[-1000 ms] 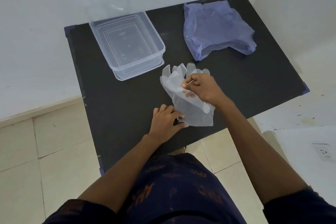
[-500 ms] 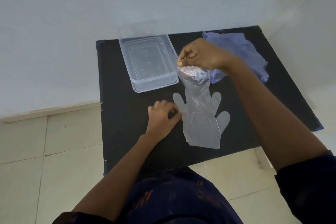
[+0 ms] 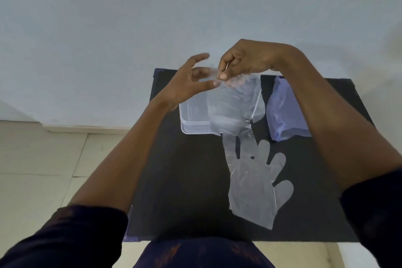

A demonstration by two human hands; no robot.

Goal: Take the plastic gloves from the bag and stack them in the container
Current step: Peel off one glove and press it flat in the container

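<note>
Left hand (image 3: 191, 80): raised above the table's far edge, fingers spread and curved; thumb and forefinger are brought near the cuff edge of the held glove, but whether the film is actually pinched cannot be told.
Container (image 3: 191, 119): a clear rectangular tub is seen on the black table (image 3: 185, 180), at the far side, partly hidden behind the hanging plastic.
Held glove (image 3: 233, 102): a transparent plastic glove is held up by its cuff; its long axis runs roughly vertical, cuff uppermost, the body hanging down in front of the container (the lower end blurs into the flat glove beneath).
Right hand (image 3: 248, 59): closed in a pinch on the bunched cuff of the held glove, thumb and fingertips pressed together.
Flat glove (image 3: 258, 183): a second transparent glove is laid flat on the table, near the front; its long axis runs front to back, slightly slanted, with fingers pointing away and to the right, cuff toward the person.
Bag (image 3: 285, 111): a crumpled bluish-purple plastic bag is seen at the far right of the table, just right of the held glove, partly covered by the right forearm.
</note>
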